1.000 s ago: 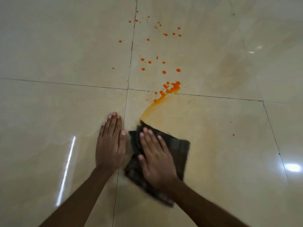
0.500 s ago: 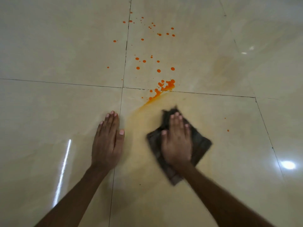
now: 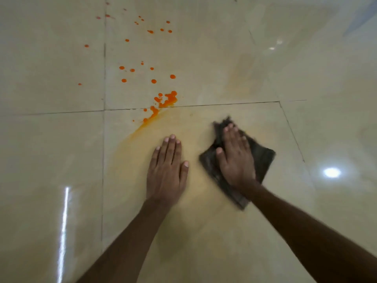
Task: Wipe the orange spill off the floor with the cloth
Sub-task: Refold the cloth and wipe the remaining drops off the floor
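An orange spill (image 3: 165, 100) lies on the glossy cream tiled floor (image 3: 51, 150), pooled at a grout line with several drops (image 3: 132, 70) scattered beyond it. A thin yellow-orange smear (image 3: 130, 137) trails down and left from the pool. My right hand (image 3: 236, 158) presses flat on a dark grey cloth (image 3: 263, 160), to the right of the spill and below it. The cloth is blurred. My left hand (image 3: 166, 170) rests flat on the bare tile beside it, fingers together, holding nothing.
Dark grout lines (image 3: 103, 160) cross the floor between large tiles. Bright light reflections show at the right (image 3: 331, 172) and lower left (image 3: 64, 221). A faint yellowish film covers the tile under my hands.
My right hand has slid the cloth from beside my left hand to the right, leaving a thin smear where the pool's tail was. The view has shifted left.
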